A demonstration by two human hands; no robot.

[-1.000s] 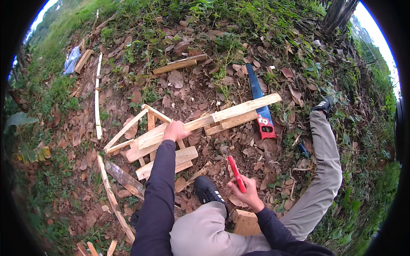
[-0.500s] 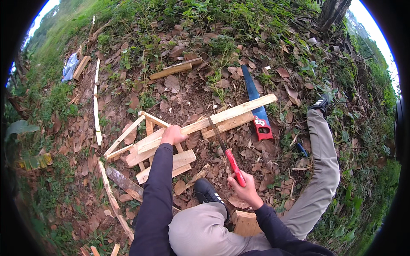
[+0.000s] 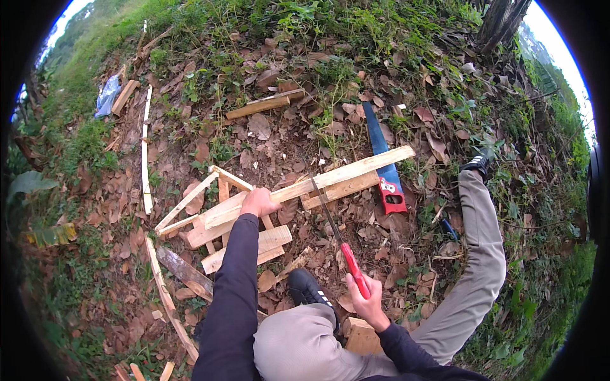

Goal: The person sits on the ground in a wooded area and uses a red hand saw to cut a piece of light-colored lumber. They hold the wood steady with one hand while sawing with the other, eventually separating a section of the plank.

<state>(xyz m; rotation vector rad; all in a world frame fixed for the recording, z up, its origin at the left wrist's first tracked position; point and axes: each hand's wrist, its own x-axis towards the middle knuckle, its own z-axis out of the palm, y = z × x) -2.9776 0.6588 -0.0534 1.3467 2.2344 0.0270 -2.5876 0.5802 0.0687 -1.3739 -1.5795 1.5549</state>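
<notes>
A long pale wooden plank (image 3: pixel 362 164) lies aslant across other pieces of wood. Around its left part my left hand (image 3: pixel 260 203) is closed, pressing it down. My right hand (image 3: pixel 368 301) grips the red handle of a handsaw (image 3: pixel 351 260), whose thin dark blade crosses the plank's near edge right of my left hand. Under the plank's right half rests a shorter board (image 3: pixel 343 190). Beneath the left half stands a small frame of nailed wooden strips (image 3: pixel 188 202); the sleeve hides part of it.
A second saw with a blue blade (image 3: pixel 377 133) and red handle lies under the plank's right end. Further away are a wood piece (image 3: pixel 257 106) and a blue plastic bag (image 3: pixel 107 96). Long strips (image 3: pixel 147 152) lie left. My shoe (image 3: pixel 311 292) is close to the cut boards (image 3: pixel 270 239).
My right hand has drawn the saw back toward my body, so the handle sits lower. My left hand keeps its hold on the plank.
</notes>
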